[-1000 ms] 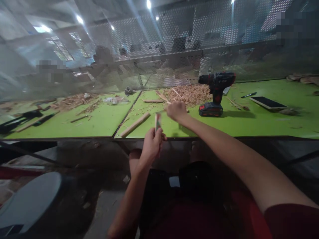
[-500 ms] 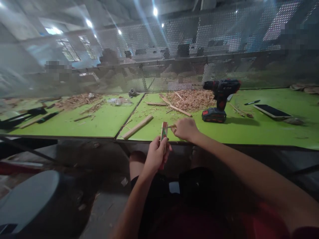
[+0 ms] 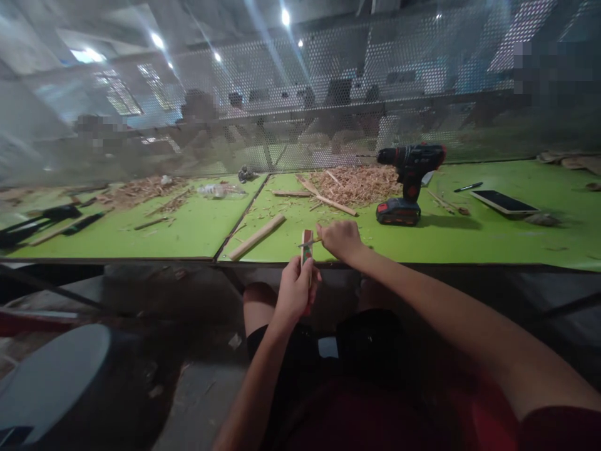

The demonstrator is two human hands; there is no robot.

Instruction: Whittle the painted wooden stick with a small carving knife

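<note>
My left hand [image 3: 297, 285] is closed round a narrow block [image 3: 307, 241] with reddish-brown and green on its face, held upright at the table's front edge. My right hand [image 3: 342, 240] is closed on the handle of a small thin tool [image 3: 310, 242], whose tip lies across the upper part of the block. What kind of tool it is cannot be made out. A round wooden stick [image 3: 257, 237] lies on the green table to the left of the block.
A cordless drill [image 3: 407, 181] stands on the green table [image 3: 469, 244], beside a heap of wood shavings [image 3: 366, 183]. Farther right are a pen [image 3: 468, 187] and a phone [image 3: 504, 202]. A perforated screen [image 3: 291, 138] runs behind. A grey stool [image 3: 56, 382] is at lower left.
The tool's tip has moved left across the block, and my right hand has come slightly closer to it. The whole view has shifted a little.
</note>
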